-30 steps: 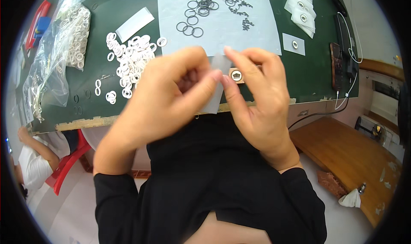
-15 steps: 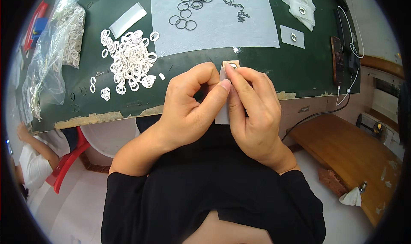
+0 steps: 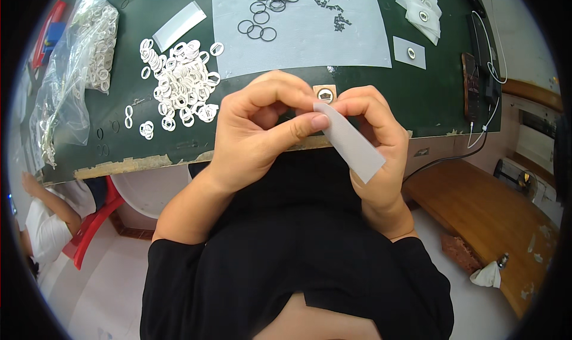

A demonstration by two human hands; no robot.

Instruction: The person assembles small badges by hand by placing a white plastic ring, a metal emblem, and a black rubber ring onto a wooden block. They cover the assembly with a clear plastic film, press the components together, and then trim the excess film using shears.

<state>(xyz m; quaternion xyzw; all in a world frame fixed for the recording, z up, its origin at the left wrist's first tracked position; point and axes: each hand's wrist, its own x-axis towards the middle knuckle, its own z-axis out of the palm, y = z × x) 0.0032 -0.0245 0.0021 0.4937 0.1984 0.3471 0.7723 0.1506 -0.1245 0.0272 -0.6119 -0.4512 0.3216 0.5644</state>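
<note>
A narrow translucent white strip [image 3: 354, 142] slants down across the front of my right palm. My left hand [image 3: 256, 128] pinches its upper end between thumb and forefinger. Close beside that end, my right hand [image 3: 381, 137] has its fingers curled in. Its thumb tip is behind the strip, and what it pinches is hidden. Just beyond my fingertips, a small tan square block [image 3: 325, 87] lies on the green table, with a white ring with a dark centre [image 3: 325, 95] on it.
White oval rings [image 3: 182, 84] are heaped left, beside a clear bag [image 3: 71, 72] of similar pieces. Black rings [image 3: 260, 31] and small black pieces [image 3: 342, 23] lie on a pale sheet [image 3: 304, 54]. Film squares [image 3: 424, 15] and a phone [image 3: 470, 87] are right. Someone [image 3: 53, 221] sits at left.
My hands have drawn back from the block, uncovering the ring on it. The strip, which hung between my hands, now slants across my right palm, its upper end in my left hand.
</note>
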